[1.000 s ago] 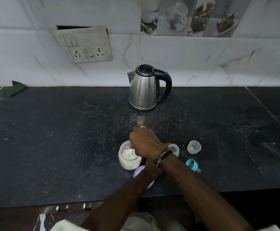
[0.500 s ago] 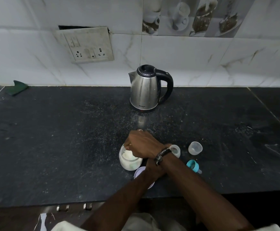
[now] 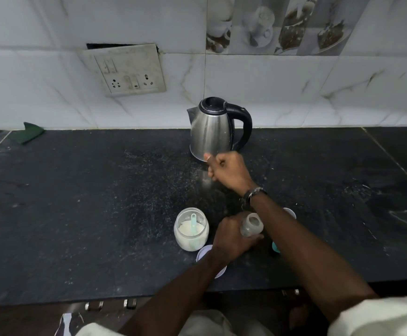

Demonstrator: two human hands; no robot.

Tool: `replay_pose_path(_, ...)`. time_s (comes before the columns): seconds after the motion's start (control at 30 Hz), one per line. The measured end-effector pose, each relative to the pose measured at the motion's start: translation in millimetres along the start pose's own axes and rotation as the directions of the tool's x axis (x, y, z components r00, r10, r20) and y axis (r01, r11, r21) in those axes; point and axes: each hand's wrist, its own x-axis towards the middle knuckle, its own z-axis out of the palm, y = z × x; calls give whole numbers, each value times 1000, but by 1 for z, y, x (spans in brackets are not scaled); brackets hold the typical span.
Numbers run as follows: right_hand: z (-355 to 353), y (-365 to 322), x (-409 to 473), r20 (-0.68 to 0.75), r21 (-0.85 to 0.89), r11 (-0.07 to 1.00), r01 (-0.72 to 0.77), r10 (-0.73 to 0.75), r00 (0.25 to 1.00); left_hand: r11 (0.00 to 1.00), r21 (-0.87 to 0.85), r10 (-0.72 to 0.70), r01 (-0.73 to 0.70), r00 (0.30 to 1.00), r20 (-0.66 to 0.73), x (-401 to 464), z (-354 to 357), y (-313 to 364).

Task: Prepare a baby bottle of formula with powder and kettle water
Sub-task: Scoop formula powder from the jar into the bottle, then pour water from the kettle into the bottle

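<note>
A steel kettle [image 3: 211,132] with a black handle stands at the back of the dark counter [image 3: 100,202]. My right hand [image 3: 229,172] hovers just in front of its base, fingers curled, holding nothing. My left hand [image 3: 231,236] grips the clear baby bottle [image 3: 252,224], whose open mouth faces up. To the left stands an open glass jar [image 3: 191,229] of white powder with a teal scoop [image 3: 194,224] lying inside it. The jar's lid [image 3: 206,253] lies flat under my left wrist.
My right forearm hides most of a small clear cap [image 3: 291,212] and a teal bottle collar [image 3: 275,247]. A green cloth [image 3: 29,135] lies at the far left by the wall. A socket plate [image 3: 127,69] hangs on the tiles. The counter's front edge runs below the lid.
My right hand has left the scoop in the powder jar and moved up toward the kettle. My left hand still holds the bottle, now uncovered.
</note>
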Motion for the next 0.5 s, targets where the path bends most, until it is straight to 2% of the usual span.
replay_pose_path(0.1,-11,9,30,-153,96,991,-91,105,983,999,-15,-39,39,999,11,-2,3,1)
replay_pose_path(0.17,-18,18,52,-236,86,987,-133,150,960,998,-12,-53,54,998,22,-3,4,3)
replay_pose_path(0.27,-31,28,77,-362,11,988,-155,148,920,999,-27,-41,42,999,29,-3,4,3)
replay_pose_path(0.5,-50,30,113,-508,-172,965,-197,84,857,998,-48,-51,50,999,-9,-5,3,4)
